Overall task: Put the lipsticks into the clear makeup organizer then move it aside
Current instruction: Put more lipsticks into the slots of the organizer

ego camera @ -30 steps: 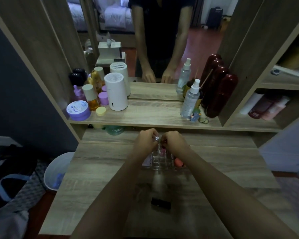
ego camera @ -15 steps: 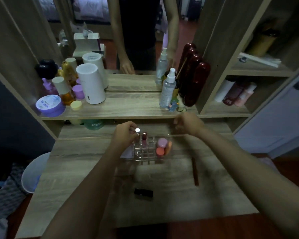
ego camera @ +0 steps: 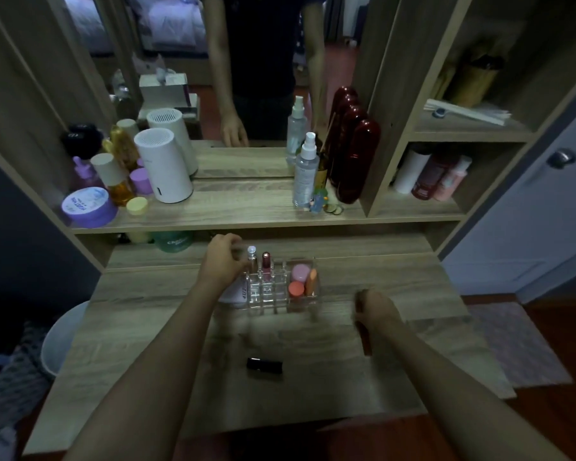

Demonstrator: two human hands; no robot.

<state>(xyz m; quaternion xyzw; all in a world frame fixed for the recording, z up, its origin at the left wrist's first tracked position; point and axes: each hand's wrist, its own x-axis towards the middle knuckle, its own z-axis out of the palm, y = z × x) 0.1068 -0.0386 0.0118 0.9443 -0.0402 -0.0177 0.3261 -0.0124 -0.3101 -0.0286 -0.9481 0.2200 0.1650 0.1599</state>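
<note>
My left hand [ego camera: 222, 266] steadied the organizer [ego camera: 281, 284] by its edge, while my right hand [ego camera: 374, 306] closed on the slim lipstick [ego camera: 366, 341] to load it.

Clear makeup organizer [ego camera: 281, 287] with two upright lipsticks [ego camera: 266, 266] (slots at left), black lipstick [ego camera: 264, 364] lying near desk's front.

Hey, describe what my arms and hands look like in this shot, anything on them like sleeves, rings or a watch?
Both forearms are bare right up to the bottom edge of the picture; no sleeve shows. No watch, bracelet or glove is visible on either wrist. The left hand shows no ring that I can make out. The right hand is blurred, so small jewellery there cannot be ruled out.
</note>
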